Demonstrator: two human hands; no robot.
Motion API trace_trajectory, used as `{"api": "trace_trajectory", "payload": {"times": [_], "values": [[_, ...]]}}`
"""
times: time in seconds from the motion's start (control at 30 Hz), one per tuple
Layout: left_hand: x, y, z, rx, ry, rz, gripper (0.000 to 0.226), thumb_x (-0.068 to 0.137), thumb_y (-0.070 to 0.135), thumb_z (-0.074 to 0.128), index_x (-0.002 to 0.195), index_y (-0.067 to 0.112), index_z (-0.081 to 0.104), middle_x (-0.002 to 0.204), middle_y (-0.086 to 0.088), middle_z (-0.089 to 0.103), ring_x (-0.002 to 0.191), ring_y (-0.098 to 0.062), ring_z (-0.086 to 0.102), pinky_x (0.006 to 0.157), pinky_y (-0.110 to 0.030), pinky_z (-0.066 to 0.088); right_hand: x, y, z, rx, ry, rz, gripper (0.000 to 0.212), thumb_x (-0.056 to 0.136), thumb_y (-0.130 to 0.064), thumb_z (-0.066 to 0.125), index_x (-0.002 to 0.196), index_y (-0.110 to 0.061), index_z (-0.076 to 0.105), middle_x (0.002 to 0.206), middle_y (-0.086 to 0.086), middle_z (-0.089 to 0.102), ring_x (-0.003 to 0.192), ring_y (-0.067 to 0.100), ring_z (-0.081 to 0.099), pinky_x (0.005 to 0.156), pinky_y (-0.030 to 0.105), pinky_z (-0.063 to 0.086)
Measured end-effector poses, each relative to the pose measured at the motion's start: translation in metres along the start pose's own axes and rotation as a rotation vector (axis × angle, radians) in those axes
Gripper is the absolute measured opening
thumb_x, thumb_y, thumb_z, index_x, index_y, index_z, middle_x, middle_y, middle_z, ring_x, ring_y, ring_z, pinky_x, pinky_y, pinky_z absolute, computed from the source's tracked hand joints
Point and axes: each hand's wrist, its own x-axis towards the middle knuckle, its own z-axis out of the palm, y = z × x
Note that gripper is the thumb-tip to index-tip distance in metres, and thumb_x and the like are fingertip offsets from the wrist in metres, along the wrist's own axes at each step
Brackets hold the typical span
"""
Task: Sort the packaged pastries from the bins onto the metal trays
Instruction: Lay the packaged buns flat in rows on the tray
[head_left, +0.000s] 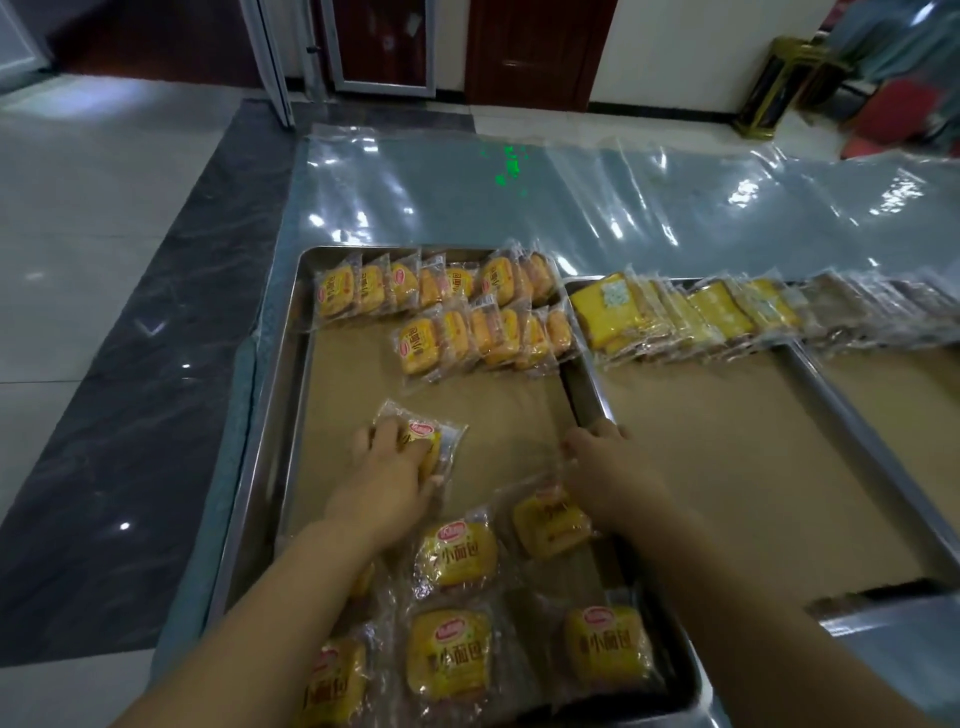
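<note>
Hands in the metal tray (293, 374).
Left hand (387, 470) clasps a packet (431, 439) mid-tray; right hand (608, 470) at its right rim, grip unclear.

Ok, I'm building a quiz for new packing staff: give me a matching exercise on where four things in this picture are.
1 left hand
2 overlapping bun rows
3 flat slice packets
4 loose bun packets

A near end of left tray
B far end of middle tray
C gripping a lone packet mid-tray
D far end of left tray

Pairs: 1-C, 2-D, 3-B, 4-A
</note>
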Motion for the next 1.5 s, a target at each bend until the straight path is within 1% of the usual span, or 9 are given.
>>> {"api": "trace_trajectory", "payload": {"times": [0.17,0.43,0.57,0.77,0.9,1.0,1.2,1.37,1.5], "values": [[-0.007,-0.013,0.002,-0.010,0.004,0.049,0.042,0.093,0.034,0.046,0.135,0.036,0.040,0.145,0.003,0.026,0.127,-0.023,0.025,0.102,-0.038,0.035,-0.028,-0.008,0.019,0.069,0.039,-0.206,0.043,0.089,-0.033,0.052,0.132,-0.031,0.047,0.134,0.002,0.040,0.123,0.024,0.034,0.098,0.035,0.035],[-0.015,-0.015,0.001,-0.224,0.092,-0.042,0.043,0.086,0.029,0.061,0.128,0.029,0.050,0.129,0.003,0.041,0.118,-0.017,0.035,0.097,-0.034,0.039,-0.043,0.002,0.027,0.161,-0.187,-0.092,0.046,0.078,-0.048,0.064,0.122,-0.036,0.052,0.115,-0.003,0.043,0.111,0.019,0.040,0.092,0.036,0.043],[-0.018,-0.023,0.002,-0.152,0.106,-0.046,0.046,0.088,0.028,0.060,0.132,0.028,0.048,0.139,0.003,0.041,0.122,-0.020,0.031,0.100,-0.035,0.033,-0.041,0.000,0.024,0.254,-0.059,-0.044,0.043,0.082,-0.043,0.062,0.122,-0.029,0.055,0.120,-0.002,0.048,0.113,0.019,0.043,0.093,0.034,0.042],[-0.018,-0.036,-0.009,-0.115,0.065,-0.007,0.048,0.082,0.002,0.056,0.128,0.018,0.053,0.140,-0.001,0.045,0.126,-0.019,0.034,0.106,-0.031,0.027,-0.027,-0.024,0.017,0.334,-0.058,-0.107,0.035,0.085,-0.040,0.061,0.117,-0.027,0.057,0.116,-0.005,0.050,0.102,0.014,0.050,0.087,0.031,0.047],[-0.020,-0.037,-0.018,-0.156,0.157,0.046,0.043,0.087,0.015,0.058,0.129,0.017,0.052,0.142,0.000,0.040,0.131,-0.019,0.032,0.108,-0.027,0.023,-0.007,-0.051,0.009,0.356,0.015,-0.153,0.030,0.086,-0.035,0.062,0.114,-0.026,0.058,0.112,-0.005,0.057,0.095,0.012,0.053,0.079,0.029,0.047],[-0.018,-0.033,-0.016,-0.137,0.066,0.121,0.042,0.093,0.031,0.052,0.134,0.025,0.047,0.147,0.005,0.035,0.133,-0.014,0.030,0.106,-0.023,0.021,0.012,-0.074,-0.001,0.379,0.074,-0.187,0.030,0.086,-0.035,0.061,0.113,-0.023,0.059,0.106,-0.004,0.061,0.093,0.014,0.056,0.076,0.031,0.049],[-0.015,-0.052,-0.020,-0.067,0.086,0.071,0.033,0.088,0.033,0.055,0.120,0.024,0.055,0.128,0.004,0.050,0.117,-0.015,0.042,0.099,-0.030,0.039,0.058,-0.109,-0.024,0.348,0.203,-0.251,0.019,0.087,-0.023,0.055,0.102,-0.013,0.059,0.094,0.004,0.059,0.084,0.021,0.054,0.070,0.032,0.047],[-0.021,-0.068,-0.025,-0.026,0.097,-0.007,0.036,0.086,0.040,0.058,0.118,0.026,0.055,0.128,0.008,0.048,0.117,-0.017,0.041,0.096,-0.030,0.037,0.099,-0.134,-0.031,0.152,0.233,-0.157,0.047,0.090,-0.032,0.054,0.131,-0.010,0.044,0.131,0.013,0.049,0.115,0.031,0.049,0.087,0.041,0.046],[-0.024,-0.071,-0.025,-0.024,0.057,-0.010,0.046,0.085,0.039,0.059,0.129,0.031,0.047,0.132,0.010,0.042,0.123,-0.015,0.034,0.101,-0.033,0.037,0.118,-0.145,-0.023,0.035,0.127,0.033,0.046,0.092,-0.036,0.052,0.126,-0.006,0.045,0.139,0.012,0.042,0.118,0.032,0.048,0.091,0.046,0.043]]}}
